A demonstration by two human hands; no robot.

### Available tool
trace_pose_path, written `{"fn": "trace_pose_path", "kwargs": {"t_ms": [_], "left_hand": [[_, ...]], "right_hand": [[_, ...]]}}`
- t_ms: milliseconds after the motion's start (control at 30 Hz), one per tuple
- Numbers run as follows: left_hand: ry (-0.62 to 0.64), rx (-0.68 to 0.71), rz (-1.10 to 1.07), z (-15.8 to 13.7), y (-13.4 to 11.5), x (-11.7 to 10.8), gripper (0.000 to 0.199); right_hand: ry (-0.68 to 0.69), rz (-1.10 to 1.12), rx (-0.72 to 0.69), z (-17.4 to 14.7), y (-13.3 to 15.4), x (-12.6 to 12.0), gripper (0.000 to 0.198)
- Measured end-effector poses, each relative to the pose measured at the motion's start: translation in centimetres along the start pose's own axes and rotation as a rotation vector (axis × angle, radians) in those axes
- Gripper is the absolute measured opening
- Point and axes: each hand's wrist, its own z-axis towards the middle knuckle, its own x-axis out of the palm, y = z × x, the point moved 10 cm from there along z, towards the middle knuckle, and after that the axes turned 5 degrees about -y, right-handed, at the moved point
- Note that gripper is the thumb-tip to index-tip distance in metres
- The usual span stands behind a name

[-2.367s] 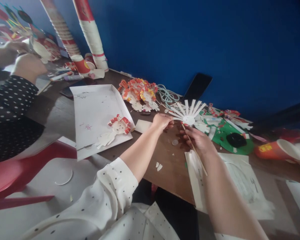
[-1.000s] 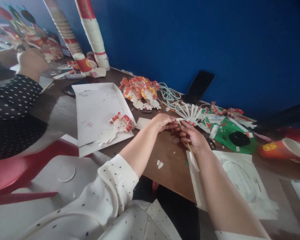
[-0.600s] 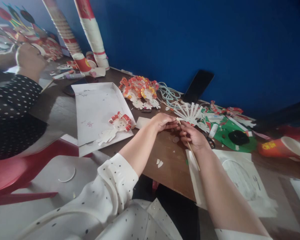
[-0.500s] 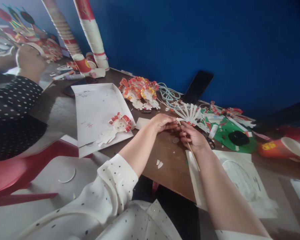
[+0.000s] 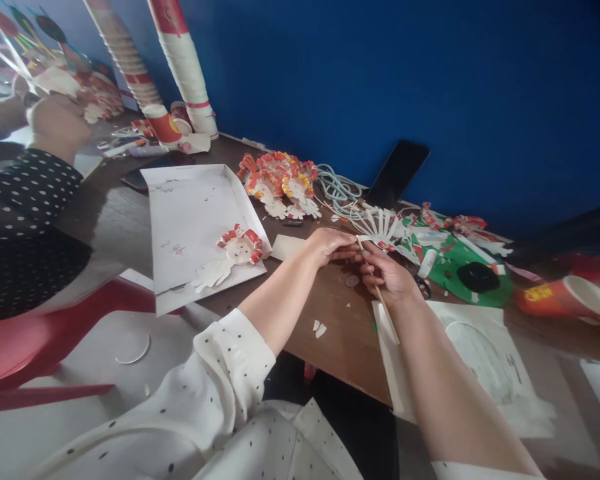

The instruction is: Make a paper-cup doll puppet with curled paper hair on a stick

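Over the brown table my two hands meet, fingertips nearly touching. A thin wooden stick is gripped in my right hand, its long end slanting down toward my wrist. The fingers of my left hand are pinched around the stick's upper tip, where the end of a white paper strip shows. That strip belongs to a paper cup cut into fanned strips, white with red bits, just beyond my fingers. How the strip lies around the stick is partly hidden by my fingers.
On a white box lid to the left lies a finished-looking red and white paper figure. Behind are more paper figures, a phone and stacked cups. Right: green sheet, orange cup. A co-worker's hands work far left.
My hands stay nearly in place, with the stick and strip shifted only slightly. At the far left, the co-worker's hands and the white paper piece in them have moved.
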Motion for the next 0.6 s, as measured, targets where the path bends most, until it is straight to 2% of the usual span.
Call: {"fn": "trace_pose_path", "kwargs": {"t_ms": [167, 600], "left_hand": [[0.000, 0.025, 0.020, -0.4, -0.1, 0.2, 0.010], [-0.091, 0.039, 0.101, -0.9, -0.4, 0.1, 0.007]], "right_hand": [[-0.051, 0.000, -0.008, -0.4, 0.1, -0.3, 0.040], [-0.123, -0.087, -0.207, -0.2, 0.9, -1.1, 0.051]]}}
